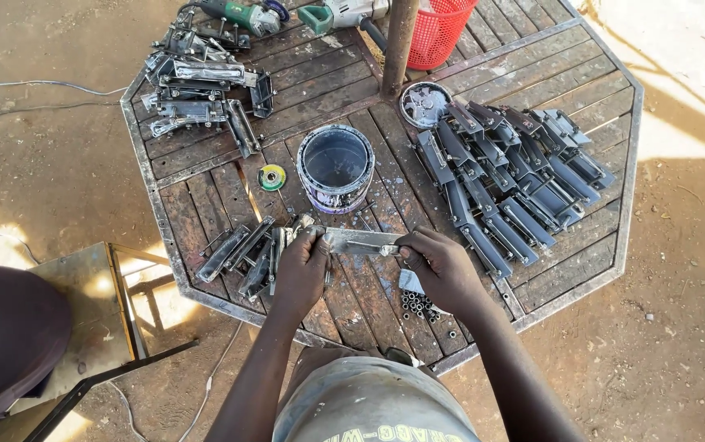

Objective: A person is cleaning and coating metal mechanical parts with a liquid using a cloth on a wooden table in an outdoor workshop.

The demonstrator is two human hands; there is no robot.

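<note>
Nuts [419, 306] lie in a small heap on the worktop [532, 57] nearest you, just under your right wrist. Your left hand [301, 270] and right hand [438, 266] each close on one end of a flat metal piece [360, 241] — grip shut at both ends, the piece held level above the planks. Beside your left hand sits a row of bare metal parts [242, 254]. Beyond stands an open paint can [335, 166] — to its right, painted dark parts [516, 176] lie in rows.
</note>
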